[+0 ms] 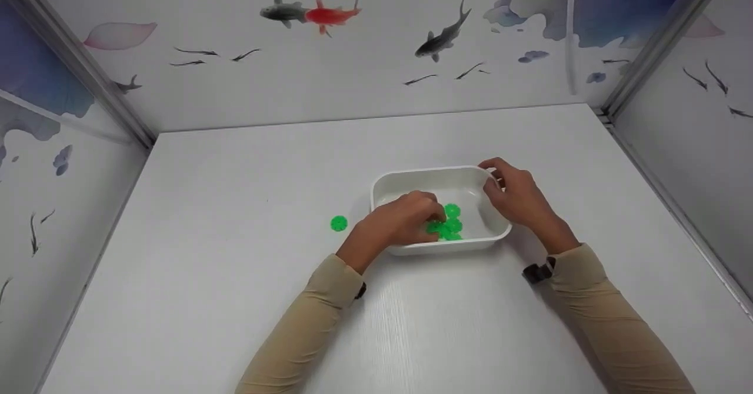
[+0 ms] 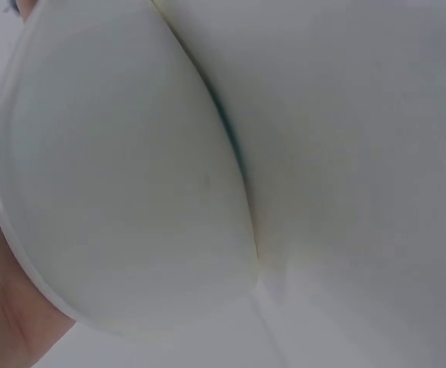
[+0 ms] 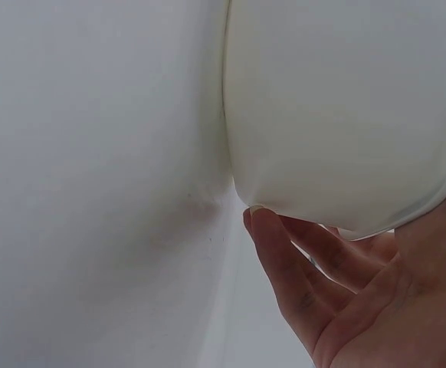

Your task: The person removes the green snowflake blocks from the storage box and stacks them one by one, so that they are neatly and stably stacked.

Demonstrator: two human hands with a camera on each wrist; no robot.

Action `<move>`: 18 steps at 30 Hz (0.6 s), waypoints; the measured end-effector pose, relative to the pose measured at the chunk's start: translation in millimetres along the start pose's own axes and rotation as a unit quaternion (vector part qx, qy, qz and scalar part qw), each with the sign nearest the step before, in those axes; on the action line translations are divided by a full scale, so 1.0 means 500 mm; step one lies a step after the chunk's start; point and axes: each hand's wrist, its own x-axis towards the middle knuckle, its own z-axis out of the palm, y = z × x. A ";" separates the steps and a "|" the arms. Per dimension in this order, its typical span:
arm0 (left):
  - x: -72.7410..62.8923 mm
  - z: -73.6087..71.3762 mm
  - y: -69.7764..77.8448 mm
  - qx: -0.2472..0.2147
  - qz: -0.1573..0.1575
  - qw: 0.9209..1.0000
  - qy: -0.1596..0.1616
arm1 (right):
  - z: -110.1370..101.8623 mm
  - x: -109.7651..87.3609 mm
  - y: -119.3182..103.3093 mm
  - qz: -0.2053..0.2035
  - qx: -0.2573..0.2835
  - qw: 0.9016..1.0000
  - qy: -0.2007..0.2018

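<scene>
A white plastic tray (image 1: pixel 385 177) with rounded corners stands on the table, and several green notched plastic discs (image 1: pixel 453 224) lie together on its floor. My left hand (image 1: pixel 406 214) reaches over the near left rim, its fingers and thumb curled about some discs; the fingertips are partly hidden. At the tray's right end, my right hand (image 1: pixel 520 200) grips the rim, thumb inside and fingers outside. The right wrist view shows those fingers (image 3: pixel 273 245) against the tray's outer wall (image 3: pixel 345 100). Only the wall (image 2: pixel 131 169) and part of the left hand (image 2: pixel 16 322) appear in the left wrist view.
One more green disc (image 1: pixel 339 223) lies on the white table (image 1: pixel 206 253), left of the tray. Panels printed with fish (image 1: pixel 442 36) and petals stand along the back and both sides. A dark wrist strap (image 1: pixel 538 271) hangs at the right cuff.
</scene>
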 end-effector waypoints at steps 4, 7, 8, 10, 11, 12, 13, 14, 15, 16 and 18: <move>-0.010 -0.016 0.003 -0.019 -0.005 1.000 0.015 | -0.001 0.000 -0.002 0.004 -0.004 1.000 0.000; -0.019 -0.025 0.003 -0.024 -0.006 0.999 0.025 | 0.000 0.001 -0.002 0.008 -0.006 1.000 0.002; -0.022 -0.027 0.003 -0.026 -0.006 0.999 0.027 | 0.001 0.001 -0.001 0.009 -0.006 1.000 0.002; -0.029 -0.030 0.003 -0.032 -0.006 0.999 0.030 | 0.002 0.001 0.000 0.010 -0.009 1.000 0.002; -0.032 -0.031 0.002 -0.037 -0.006 0.999 0.031 | 0.003 0.001 0.001 0.009 -0.009 1.000 0.003; -0.035 -0.032 0.002 -0.040 -0.006 0.999 0.032 | 0.003 0.002 0.001 0.008 -0.009 1.000 0.003; -0.038 -0.032 0.001 -0.044 -0.006 0.998 0.034 | 0.004 0.002 0.001 0.007 -0.010 1.000 0.004; -0.042 -0.033 0.001 -0.049 -0.004 0.998 0.037 | 0.004 0.002 0.002 0.006 -0.009 1.000 0.003; -0.046 -0.033 0.000 -0.052 -0.003 0.998 0.039 | 0.004 0.002 0.002 0.005 -0.009 1.000 0.004; -0.050 -0.034 0.000 -0.053 -0.001 0.998 0.043 | 0.004 0.003 0.002 0.005 -0.009 1.000 0.004; -0.059 -0.035 -0.002 -0.053 0.004 0.997 0.052 | 0.003 0.003 0.001 0.007 -0.008 1.000 0.002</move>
